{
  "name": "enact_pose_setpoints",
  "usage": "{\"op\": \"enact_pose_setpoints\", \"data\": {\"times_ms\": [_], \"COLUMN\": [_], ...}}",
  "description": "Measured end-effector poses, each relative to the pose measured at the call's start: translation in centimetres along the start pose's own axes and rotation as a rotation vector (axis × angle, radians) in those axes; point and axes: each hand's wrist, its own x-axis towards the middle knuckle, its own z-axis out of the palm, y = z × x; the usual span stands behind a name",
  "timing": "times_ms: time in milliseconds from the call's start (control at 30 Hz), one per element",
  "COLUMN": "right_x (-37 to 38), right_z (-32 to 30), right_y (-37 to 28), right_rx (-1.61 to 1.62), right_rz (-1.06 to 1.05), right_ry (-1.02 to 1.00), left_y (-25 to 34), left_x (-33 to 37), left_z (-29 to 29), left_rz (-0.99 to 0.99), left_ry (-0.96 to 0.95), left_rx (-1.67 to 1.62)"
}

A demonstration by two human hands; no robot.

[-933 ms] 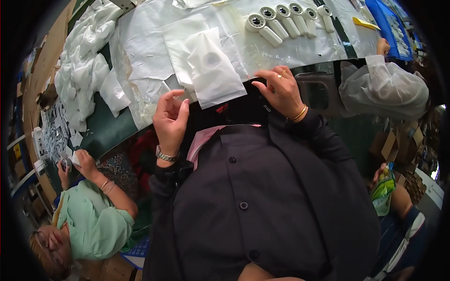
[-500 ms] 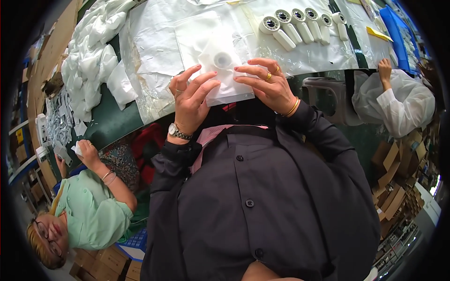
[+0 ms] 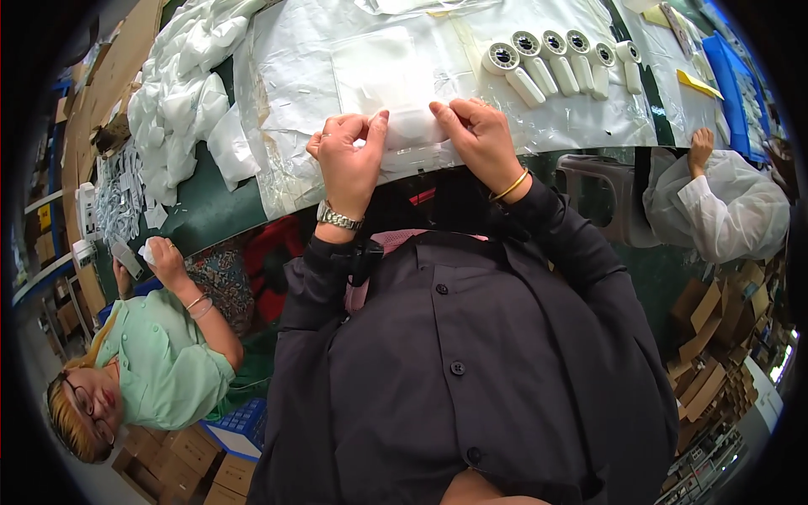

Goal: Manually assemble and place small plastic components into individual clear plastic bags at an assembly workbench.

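Note:
A frosted plastic bag (image 3: pixel 412 130) stretches between my two hands at the near edge of the table, with a pale round shape showing faintly through it. My left hand (image 3: pixel 347 164) pinches its left side between thumb and curled fingers. On the right side, my right hand (image 3: pixel 484 143) grips the bag the same way, thumb against the bent forefinger. Just beyond lie flat, frosted bags (image 3: pixel 370 63) on the white sheet. To the right, several white handheld fans (image 3: pixel 554 63) with dark round centres lie in a row.
A heap of crumpled white bags (image 3: pixel 181 93) covers the table's left part. A co-worker in light green (image 3: pixel 168 353) sits at left, handling small pieces. Another person's white sleeve (image 3: pixel 707 198) is at right, near a grey stool (image 3: pixel 593 181) and a blue tray (image 3: pixel 732 93).
My spread fingers have closed into pinches on the bag's sides. The bag's upper part is folded down, and the round thing inside shows less clearly. The whole view has shifted slightly.

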Motion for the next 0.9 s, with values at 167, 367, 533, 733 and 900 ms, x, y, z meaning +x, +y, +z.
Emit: {"op": "enact_pose_setpoints", "data": {"times_ms": [167,367,533,733,900], "right_x": [1.0,1.4,1.6,1.6,0.8], "right_z": [0.1,-0.1,-0.2,0.1,-0.8], "right_y": [0.0,-0.3,0.4,1.3,1.2], "right_rx": [-0.110,-0.119,-0.129,-0.188,-0.160], "right_rz": [0.057,0.137,0.157,0.107,-0.001], "right_ry": [-0.029,-0.076,-0.086,-0.058,0.056], "left_y": [-0.3,-0.2,-0.1,-0.1,1.6], "left_x": [0.5,0.8,0.9,1.4,1.4], "left_z": [0.5,1.0,1.4,1.4,0.2], "left_rz": [-0.078,-0.015,-0.035,-0.006,0.110], "left_ry": [0.019,-0.001,-0.019,0.038,0.158], "left_rx": [0.022,0.243,0.258,0.272,0.237]}}
